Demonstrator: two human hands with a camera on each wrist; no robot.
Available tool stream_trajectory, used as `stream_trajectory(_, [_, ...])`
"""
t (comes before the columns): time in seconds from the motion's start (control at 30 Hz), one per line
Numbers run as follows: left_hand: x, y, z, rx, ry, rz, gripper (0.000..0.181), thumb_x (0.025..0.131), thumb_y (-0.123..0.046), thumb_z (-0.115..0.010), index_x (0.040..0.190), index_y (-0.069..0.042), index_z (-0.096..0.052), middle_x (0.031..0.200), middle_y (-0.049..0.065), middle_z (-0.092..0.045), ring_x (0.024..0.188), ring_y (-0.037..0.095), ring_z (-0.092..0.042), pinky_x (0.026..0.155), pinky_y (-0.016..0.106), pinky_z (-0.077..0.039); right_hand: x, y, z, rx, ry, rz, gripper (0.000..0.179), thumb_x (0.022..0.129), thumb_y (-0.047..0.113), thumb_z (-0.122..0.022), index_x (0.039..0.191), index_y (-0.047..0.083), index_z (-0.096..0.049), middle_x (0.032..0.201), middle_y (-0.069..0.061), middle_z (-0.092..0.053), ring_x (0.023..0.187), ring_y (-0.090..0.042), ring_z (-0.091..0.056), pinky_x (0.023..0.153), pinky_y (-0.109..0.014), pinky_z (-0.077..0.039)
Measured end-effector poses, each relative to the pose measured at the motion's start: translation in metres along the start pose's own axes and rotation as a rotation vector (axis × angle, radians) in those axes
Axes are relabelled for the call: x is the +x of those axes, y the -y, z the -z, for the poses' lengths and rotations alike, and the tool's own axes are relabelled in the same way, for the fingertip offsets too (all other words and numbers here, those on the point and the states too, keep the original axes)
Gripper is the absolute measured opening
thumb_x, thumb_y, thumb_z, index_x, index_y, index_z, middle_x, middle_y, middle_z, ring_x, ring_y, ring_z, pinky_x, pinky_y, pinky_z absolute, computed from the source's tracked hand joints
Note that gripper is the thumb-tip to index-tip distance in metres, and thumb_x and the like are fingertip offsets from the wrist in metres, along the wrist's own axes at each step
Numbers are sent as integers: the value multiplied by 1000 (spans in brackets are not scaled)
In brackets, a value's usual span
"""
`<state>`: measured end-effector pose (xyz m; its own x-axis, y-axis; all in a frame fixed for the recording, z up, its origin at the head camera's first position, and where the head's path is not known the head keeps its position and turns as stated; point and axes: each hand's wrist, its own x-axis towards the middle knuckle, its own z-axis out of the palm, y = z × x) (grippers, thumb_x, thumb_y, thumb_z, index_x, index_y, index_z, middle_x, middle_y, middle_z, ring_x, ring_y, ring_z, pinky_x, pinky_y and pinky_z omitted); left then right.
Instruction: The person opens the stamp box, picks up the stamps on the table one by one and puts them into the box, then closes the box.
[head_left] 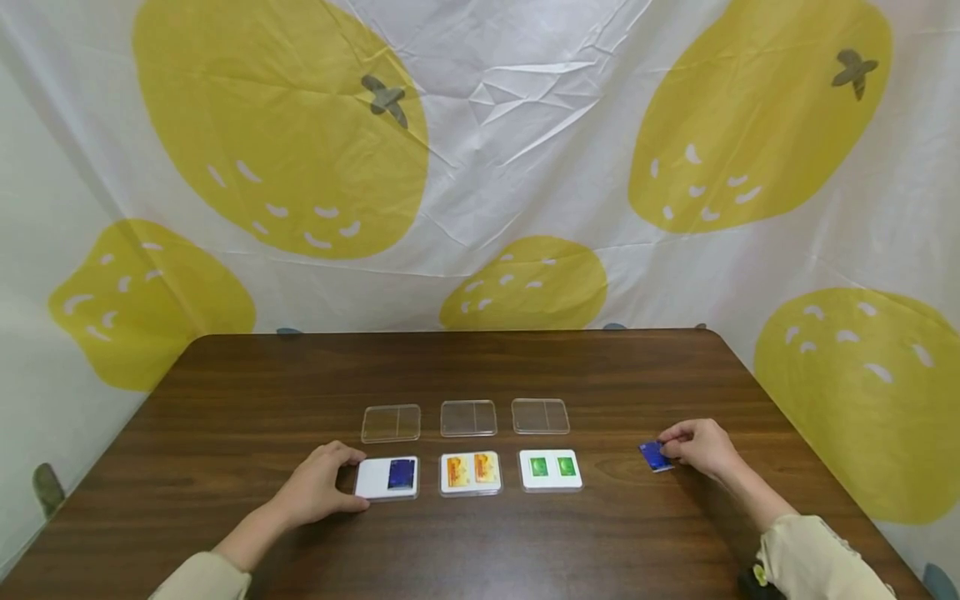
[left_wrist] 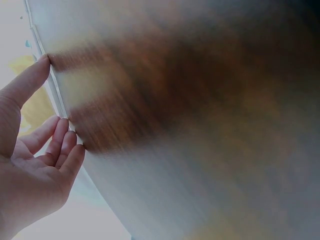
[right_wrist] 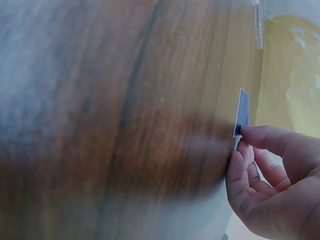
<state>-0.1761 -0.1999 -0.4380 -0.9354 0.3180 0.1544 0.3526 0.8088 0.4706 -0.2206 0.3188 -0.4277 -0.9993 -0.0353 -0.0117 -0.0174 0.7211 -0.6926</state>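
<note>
A white-lined clear plastic case lies at the left of the front row, with a dark blue card on its right half. My left hand holds this case at its left end, thumb on the near corner and fingers on the far one. In the left wrist view the thumb and fingertips are down at table level; the case itself is hard to make out there. Off to the right, my right hand pinches a small blue card by its right side, low over the table. The right wrist view shows this card tilted, edge up.
Right of the held case lie a case with two orange-yellow cards and one with two green cards. Behind them, three clear lids form a row on the brown table. A lemon-print curtain hangs behind.
</note>
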Motion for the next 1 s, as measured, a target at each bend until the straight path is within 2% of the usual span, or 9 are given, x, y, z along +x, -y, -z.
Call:
stream_trajectory(0.2, [0,0,0,0,-1,-4,57,57,-26,-83,103,2,-62,92,4,-58,92,25,-53,82,43,-43,1,-1,0,-18,-16,30,10,75,2,-65,78,-7,-65,69,-7,-64,57,-12,-55,50,-23,-47])
stream_trajectory(0.5, [0,-1,0,1,-8,-2,57,57,-27,-83,102,1,-62,92,4,-58,93,25,-53,82,43,-43,6,-2,9,124,96,20,17,81,0,-60,84,-16,-60,70,-8,-63,59,-9,-54,52,-25,-49])
stream_trajectory(0.73, [-1,0,0,1,-6,-3,58,57,-27,-84,102,1,-62,92,4,-58,92,25,-53,81,43,-43,8,2,11,189,152,-19,22,83,5,-58,91,-16,-59,68,0,-59,60,-7,-52,53,-25,-46])
stream_trajectory(1.0, [0,1,0,10,-8,-4,58,56,-29,-84,101,0,-62,91,3,-58,91,24,-53,81,42,-43,7,19,9,206,201,-31,24,86,13,-58,93,-10,-62,73,-1,-60,64,-8,-52,56,-26,-47])
